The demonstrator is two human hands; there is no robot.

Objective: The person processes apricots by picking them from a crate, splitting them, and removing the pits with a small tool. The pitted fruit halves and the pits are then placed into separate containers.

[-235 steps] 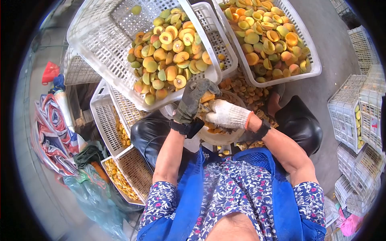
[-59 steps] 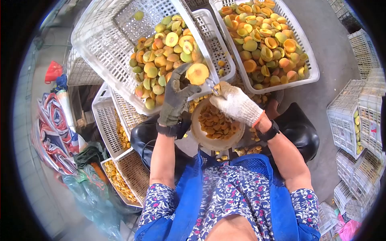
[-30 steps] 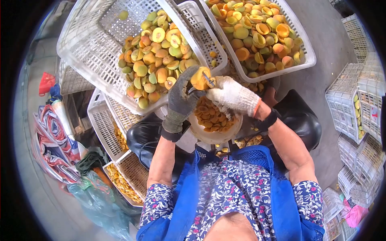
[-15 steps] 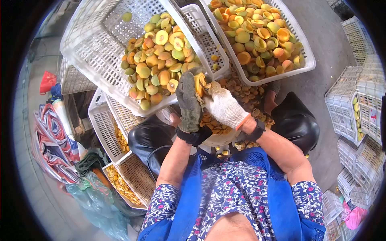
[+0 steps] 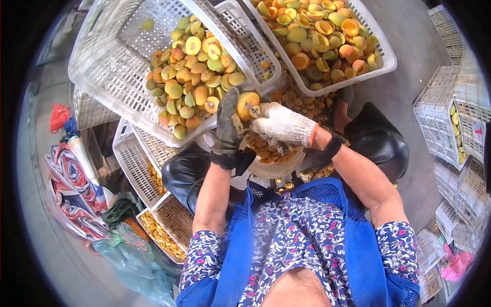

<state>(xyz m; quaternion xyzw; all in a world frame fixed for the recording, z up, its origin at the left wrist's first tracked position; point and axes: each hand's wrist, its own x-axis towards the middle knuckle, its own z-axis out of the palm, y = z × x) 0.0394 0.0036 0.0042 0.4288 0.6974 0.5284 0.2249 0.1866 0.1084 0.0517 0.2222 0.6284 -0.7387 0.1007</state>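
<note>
My left hand (image 5: 227, 122), in a dark grey glove, is closed around a yellow peach half (image 5: 245, 102) with its cut face turned up and right. My right hand (image 5: 284, 124), in a white knitted glove, grips a small metal pitting tool (image 5: 251, 108). The tool's tip is against the middle of the peach half; its handle is hidden in the glove. Just beyond my left hand, a tilted white crate (image 5: 110, 105) holds many cut peach halves (image 5: 192, 77), some with stones. Below my hands stands a pale tub (image 5: 279, 170) containing brownish pits and scraps (image 5: 268, 152).
Hollowed peach halves fill another white crate (image 5: 353, 86) at the upper right. Crates with yellow pieces (image 5: 156, 233) stand at lower left, near striped sheeting (image 5: 76, 192) and clear plastic (image 5: 135, 263). Stacked crates (image 5: 434, 120) line the right side.
The peach half in my left hand has turned so its cut face shows more. My right hand has shifted slightly down, and the metal tool is now visible at the fruit's middle.
</note>
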